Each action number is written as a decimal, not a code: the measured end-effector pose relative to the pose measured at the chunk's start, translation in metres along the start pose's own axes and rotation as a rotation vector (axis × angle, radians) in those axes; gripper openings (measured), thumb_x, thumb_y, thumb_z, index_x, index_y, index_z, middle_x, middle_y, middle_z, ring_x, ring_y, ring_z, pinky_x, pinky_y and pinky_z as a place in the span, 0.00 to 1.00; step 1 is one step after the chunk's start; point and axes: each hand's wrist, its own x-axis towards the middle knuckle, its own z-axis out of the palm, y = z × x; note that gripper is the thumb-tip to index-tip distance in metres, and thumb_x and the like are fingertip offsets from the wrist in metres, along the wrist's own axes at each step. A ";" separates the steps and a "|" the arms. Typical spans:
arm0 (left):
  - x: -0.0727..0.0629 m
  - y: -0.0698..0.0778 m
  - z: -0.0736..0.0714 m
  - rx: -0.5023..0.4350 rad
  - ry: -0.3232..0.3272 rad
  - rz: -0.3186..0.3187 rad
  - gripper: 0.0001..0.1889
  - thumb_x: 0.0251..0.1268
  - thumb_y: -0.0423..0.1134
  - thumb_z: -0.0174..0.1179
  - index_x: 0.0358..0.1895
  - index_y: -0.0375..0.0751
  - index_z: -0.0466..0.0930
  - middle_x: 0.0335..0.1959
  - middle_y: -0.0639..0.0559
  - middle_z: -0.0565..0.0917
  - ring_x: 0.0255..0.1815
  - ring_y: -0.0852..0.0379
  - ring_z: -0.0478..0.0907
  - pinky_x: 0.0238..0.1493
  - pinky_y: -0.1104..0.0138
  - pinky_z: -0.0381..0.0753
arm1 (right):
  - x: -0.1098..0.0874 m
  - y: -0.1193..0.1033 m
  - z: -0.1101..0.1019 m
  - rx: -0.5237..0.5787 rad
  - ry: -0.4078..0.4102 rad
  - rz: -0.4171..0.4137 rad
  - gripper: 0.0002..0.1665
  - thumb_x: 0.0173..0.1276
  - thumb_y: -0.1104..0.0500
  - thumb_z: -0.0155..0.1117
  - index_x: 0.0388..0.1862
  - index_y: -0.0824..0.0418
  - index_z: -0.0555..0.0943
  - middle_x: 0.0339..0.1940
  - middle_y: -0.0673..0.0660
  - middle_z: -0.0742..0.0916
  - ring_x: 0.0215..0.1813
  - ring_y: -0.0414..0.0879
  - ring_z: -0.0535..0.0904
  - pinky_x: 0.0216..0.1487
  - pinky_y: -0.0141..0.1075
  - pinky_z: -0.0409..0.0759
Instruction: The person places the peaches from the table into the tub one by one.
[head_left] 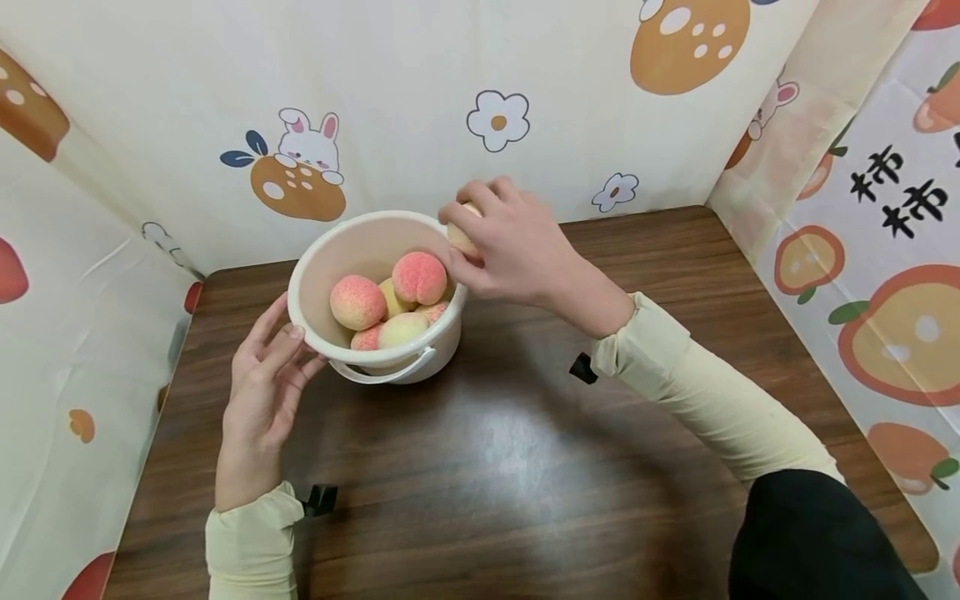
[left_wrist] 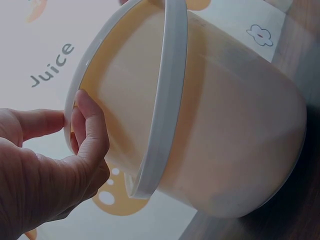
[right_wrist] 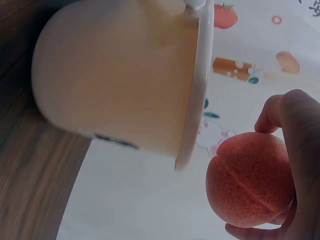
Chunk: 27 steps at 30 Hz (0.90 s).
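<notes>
A cream bucket (head_left: 307,267) stands on the wooden table, holding several pink and yellow peaches (head_left: 357,302). My left hand (head_left: 262,379) grips its rim at the left, and the left wrist view shows that hand's thumb and fingers (left_wrist: 92,132) at the rim. Above the right side of the rim, my right hand (head_left: 517,250) holds one more peach (right_wrist: 250,180). In the head view this peach shows a pale side between the fingers, while the right wrist view shows its red side and crease. The bucket's white handle (head_left: 382,375) hangs down at the front.
The dark brown table (head_left: 510,483) reaches back to a white cloth (head_left: 420,150) printed with rabbits, flowers and fruit. Similar printed cloth hangs along the left and right sides. A small black piece (head_left: 321,500) shows beside the left cuff, another (head_left: 583,368) by the right cuff.
</notes>
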 end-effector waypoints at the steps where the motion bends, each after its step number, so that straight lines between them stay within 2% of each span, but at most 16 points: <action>1: 0.000 0.000 0.000 0.001 0.002 0.000 0.32 0.79 0.25 0.52 0.81 0.39 0.57 0.72 0.41 0.72 0.42 0.56 0.86 0.44 0.64 0.92 | 0.002 -0.003 0.001 -0.001 -0.006 -0.010 0.21 0.70 0.49 0.55 0.57 0.53 0.83 0.56 0.58 0.84 0.57 0.62 0.78 0.41 0.53 0.84; 6: 0.000 -0.001 0.000 0.001 0.013 -0.007 0.31 0.79 0.25 0.52 0.81 0.38 0.57 0.71 0.41 0.73 0.40 0.57 0.85 0.43 0.64 0.93 | 0.012 -0.018 0.008 0.005 -0.054 -0.051 0.24 0.68 0.49 0.53 0.59 0.52 0.81 0.57 0.58 0.83 0.56 0.61 0.77 0.40 0.52 0.83; 14: 0.002 0.001 0.001 -0.007 0.009 0.010 0.31 0.78 0.25 0.53 0.81 0.38 0.58 0.72 0.40 0.69 0.40 0.56 0.85 0.44 0.64 0.92 | 0.029 -0.040 0.028 0.045 -0.166 -0.098 0.25 0.75 0.46 0.53 0.66 0.51 0.78 0.61 0.56 0.80 0.60 0.58 0.75 0.48 0.49 0.83; 17: 0.002 0.000 0.002 0.000 0.012 0.014 0.31 0.78 0.26 0.53 0.80 0.38 0.59 0.72 0.40 0.70 0.40 0.57 0.85 0.44 0.64 0.92 | 0.034 -0.047 0.037 0.063 -0.217 -0.125 0.27 0.75 0.46 0.57 0.68 0.53 0.77 0.62 0.56 0.81 0.62 0.58 0.74 0.60 0.49 0.81; 20: 0.000 -0.002 0.002 0.009 0.008 -0.011 0.31 0.79 0.26 0.52 0.81 0.39 0.58 0.72 0.41 0.69 0.41 0.57 0.85 0.44 0.65 0.92 | 0.036 -0.054 0.046 0.079 -0.304 -0.114 0.29 0.74 0.44 0.61 0.69 0.54 0.77 0.61 0.56 0.81 0.64 0.57 0.74 0.69 0.48 0.75; 23: -0.001 -0.003 0.002 0.022 0.004 -0.020 0.31 0.79 0.27 0.52 0.81 0.40 0.57 0.73 0.42 0.68 0.42 0.57 0.85 0.45 0.66 0.92 | 0.039 -0.061 0.053 0.085 -0.389 -0.089 0.29 0.73 0.41 0.65 0.68 0.52 0.77 0.60 0.54 0.81 0.62 0.55 0.74 0.65 0.46 0.76; 27: 0.000 -0.002 0.003 0.017 0.002 -0.004 0.31 0.80 0.27 0.52 0.81 0.39 0.57 0.73 0.41 0.68 0.44 0.56 0.86 0.45 0.65 0.92 | 0.047 -0.069 0.055 0.064 -0.436 -0.087 0.27 0.72 0.39 0.68 0.63 0.50 0.79 0.58 0.52 0.81 0.58 0.53 0.75 0.55 0.45 0.79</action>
